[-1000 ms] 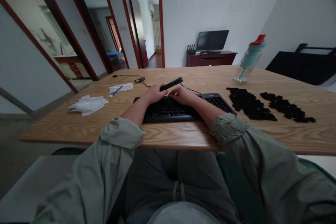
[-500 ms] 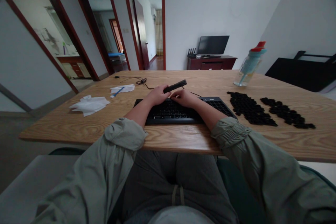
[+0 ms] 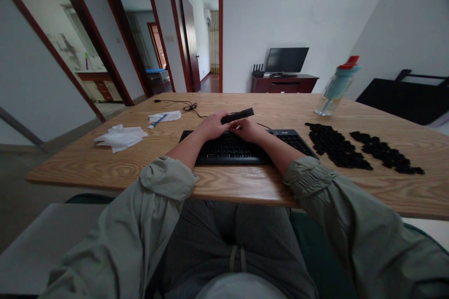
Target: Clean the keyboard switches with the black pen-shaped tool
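Note:
A black keyboard (image 3: 224, 152) lies on the wooden table (image 3: 105, 163) in front of me, most of its keycaps off. My left hand (image 3: 210, 126) grips a long black bar-shaped keycap (image 3: 242, 114) by its left end, held just above the keyboard's far edge. My right hand (image 3: 247, 130) rests on the keyboard under that bar, fingertips touching it. Two patches of loose black keycaps (image 3: 335, 142) lie to the right of the keyboard.
White tissues (image 3: 121, 138) and a second tissue with a blue stick (image 3: 163, 117) lie at the left. A black cable (image 3: 182, 105) runs across the far side. A clear bottle with a teal and red lid (image 3: 335, 86) stands at the far right.
The black bar in my left hand has levelled out slightly, and my right hand has drawn in closer under it. The camera view shifted a little.

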Motion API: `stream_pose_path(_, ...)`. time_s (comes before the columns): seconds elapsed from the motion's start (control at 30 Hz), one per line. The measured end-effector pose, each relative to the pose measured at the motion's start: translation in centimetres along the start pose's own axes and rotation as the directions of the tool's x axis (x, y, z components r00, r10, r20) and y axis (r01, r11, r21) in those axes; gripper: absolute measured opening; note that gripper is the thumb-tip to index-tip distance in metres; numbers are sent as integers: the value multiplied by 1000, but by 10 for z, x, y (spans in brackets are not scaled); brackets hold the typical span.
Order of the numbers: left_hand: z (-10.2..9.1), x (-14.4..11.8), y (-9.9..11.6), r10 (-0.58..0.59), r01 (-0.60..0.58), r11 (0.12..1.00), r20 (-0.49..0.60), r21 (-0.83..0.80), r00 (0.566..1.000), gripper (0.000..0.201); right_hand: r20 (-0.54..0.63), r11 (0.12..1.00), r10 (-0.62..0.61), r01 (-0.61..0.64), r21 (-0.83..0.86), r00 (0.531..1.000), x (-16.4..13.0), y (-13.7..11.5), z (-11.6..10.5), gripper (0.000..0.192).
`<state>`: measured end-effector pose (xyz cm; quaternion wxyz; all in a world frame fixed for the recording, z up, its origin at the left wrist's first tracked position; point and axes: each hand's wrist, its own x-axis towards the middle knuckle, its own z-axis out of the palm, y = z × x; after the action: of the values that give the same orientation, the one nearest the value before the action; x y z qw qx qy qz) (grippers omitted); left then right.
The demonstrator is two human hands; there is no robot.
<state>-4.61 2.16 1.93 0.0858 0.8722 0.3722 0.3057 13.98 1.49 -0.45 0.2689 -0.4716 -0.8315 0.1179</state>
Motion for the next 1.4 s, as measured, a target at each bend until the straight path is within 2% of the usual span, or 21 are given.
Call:
stream_pose_path(0.13,-1,-1,-1,-14,14,1000,-10,16,1000,21,-23,1000,0,-1,-15,1000,-1,-4,0,21)
stream_pose_path(0.37,-1,-1,-1,-48,49,999,-23,20,999,24,2,997,4,-4,79,1000,-2,0,-2,20)
stream_pose_path(0.47,-2,-1,2,-10,10,1000,-6,-15,1000,29,-90,987,11,3,160,996,-4,-5,-10,24)
stream_pose_path(0.6,-3,-1,5,64,-64,996,-3,-67,998,33,-225,967,16,42,250,974,-7,-14,-20,41)
stream_pose_path(0.73,-3,-2,5,20,-19,999,34,-32,999,35,-288,934,65,43,354,955,-8,-22,-22,45)
stream_pose_path(0.83,-5,-4,2,-28,28,1000,36,-3,999,38,-307,907,162,-19,420,938,-9,-25,-24,44)
stream_pose_path(1.0,-7,-6,-6,-27,30,998,54,-53,998,37,-292,849,272,-86,521,917,-13,-27,-30,40)
stream_pose_path(1.2,-9,-6,-9,-10,22,995,124,-94,992,39,-270,840,279,-98,535,922,-13,-23,-31,39)
stream_pose_path(1.4,-19,-11,-4,-72,79,992,74,-96,995,38,-286,839,294,-102,535,912,-12,-15,-29,41)
